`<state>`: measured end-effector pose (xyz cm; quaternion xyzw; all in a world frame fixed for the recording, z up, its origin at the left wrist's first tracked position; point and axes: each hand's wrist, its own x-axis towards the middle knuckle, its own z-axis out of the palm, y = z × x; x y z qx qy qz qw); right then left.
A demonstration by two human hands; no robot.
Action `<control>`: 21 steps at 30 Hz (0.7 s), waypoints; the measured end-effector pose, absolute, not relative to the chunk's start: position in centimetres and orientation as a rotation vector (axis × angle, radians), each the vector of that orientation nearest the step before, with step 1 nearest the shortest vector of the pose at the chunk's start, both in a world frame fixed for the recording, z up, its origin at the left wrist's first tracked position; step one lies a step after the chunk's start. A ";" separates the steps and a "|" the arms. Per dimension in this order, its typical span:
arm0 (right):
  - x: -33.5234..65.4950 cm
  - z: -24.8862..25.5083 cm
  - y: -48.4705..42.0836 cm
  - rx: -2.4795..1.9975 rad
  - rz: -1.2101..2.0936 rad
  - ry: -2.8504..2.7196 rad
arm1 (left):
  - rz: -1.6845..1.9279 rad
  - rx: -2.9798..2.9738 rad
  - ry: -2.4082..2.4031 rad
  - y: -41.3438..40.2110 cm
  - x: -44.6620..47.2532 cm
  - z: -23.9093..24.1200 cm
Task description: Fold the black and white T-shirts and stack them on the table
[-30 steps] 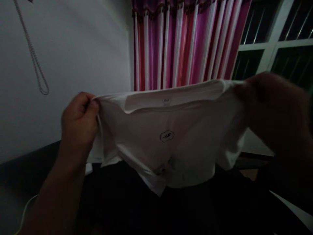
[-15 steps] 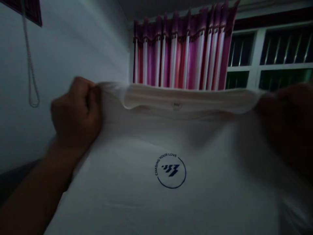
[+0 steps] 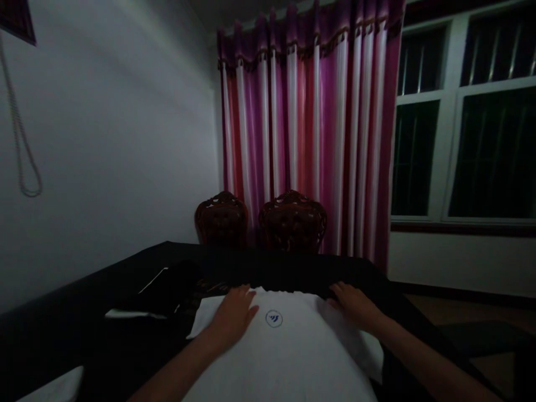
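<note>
Shirt (image 3: 288, 360) lies longways toward the person, left hand (image 3: 234, 312) and right hand (image 3: 354, 304) (fingers outstretched, palms down) at its opposite shoulders, pretty much equally close.

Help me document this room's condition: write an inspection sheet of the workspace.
Surface: black table, dimly lit
Job's things: white shirt spread on it, round blue logo facing up
Clutter: dark item with a white edge, left of the shirt; white object at lower left, partly cropped
Hands: left hand open on the shirt's upper left; right hand open at its upper right
Cables: nothing seen on the table; looped cord hangs by the wall
Surroundings: carved chairs, striped curtain, barred window
</note>
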<state>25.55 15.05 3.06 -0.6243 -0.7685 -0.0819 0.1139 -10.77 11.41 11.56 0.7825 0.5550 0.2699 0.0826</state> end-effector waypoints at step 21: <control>30.6 -3.1 15.0 -2.191 -0.084 -1.934 | 0.285 2.802 1.299 1.0 -0.7 1.3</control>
